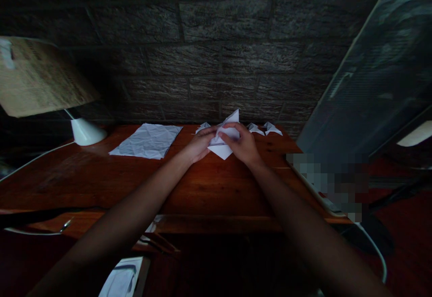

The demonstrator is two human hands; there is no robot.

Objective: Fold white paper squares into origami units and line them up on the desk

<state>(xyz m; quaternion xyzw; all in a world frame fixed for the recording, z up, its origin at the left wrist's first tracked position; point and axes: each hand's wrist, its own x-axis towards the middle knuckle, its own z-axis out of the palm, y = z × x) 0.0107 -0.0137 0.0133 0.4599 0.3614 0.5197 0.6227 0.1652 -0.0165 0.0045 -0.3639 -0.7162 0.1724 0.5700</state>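
Both my hands hold a partly folded white paper [225, 137] over the far middle of a wooden table [101, 171]. My left hand [200, 145] pinches its left side with the fingers closed on the fold. My right hand [242, 144] grips its right side, fingers curled over the top edge. One pointed flap of the paper stands up toward the wall. Small folded white paper shapes lie behind my hands: one on the left [203, 127] and two on the right [255, 129] [272, 128].
A crumpled flat white sheet [147, 140] lies left of my hands. A lamp with a white base [86, 131] and tan shade [37, 77] stands at the far left. A dark stone wall runs behind the table. A white cable [376, 247] hangs off the right side.
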